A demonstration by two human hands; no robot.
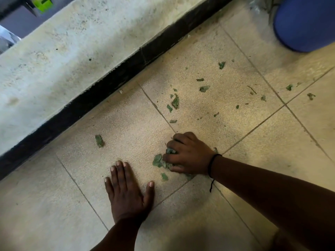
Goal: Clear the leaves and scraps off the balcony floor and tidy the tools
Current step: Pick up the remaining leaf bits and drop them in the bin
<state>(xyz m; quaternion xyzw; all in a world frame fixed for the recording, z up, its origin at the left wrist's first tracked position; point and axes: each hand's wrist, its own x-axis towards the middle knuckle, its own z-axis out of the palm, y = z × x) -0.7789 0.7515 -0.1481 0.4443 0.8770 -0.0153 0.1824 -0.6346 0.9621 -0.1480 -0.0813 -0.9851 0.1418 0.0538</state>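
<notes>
Green leaf scraps lie scattered over the beige tiled balcony floor (235, 187). My right hand (188, 154) has its fingers curled around a small clump of leaves (158, 161) on the tile, with bits poking out to its left. My left hand (126, 189) rests flat on the floor, fingers straight and spread, just left of that clump. A single leaf piece (99, 140) lies further left near the wall. More scraps (175, 102) and another fragment (204, 88) lie beyond my right hand. No tools are in view.
A low grey concrete parapet (72, 51) with a black base strip (126, 77) runs diagonally along the far side. A blue drum (306, 24) stands at the top right. A green object (42, 3) shows beyond the wall at top left.
</notes>
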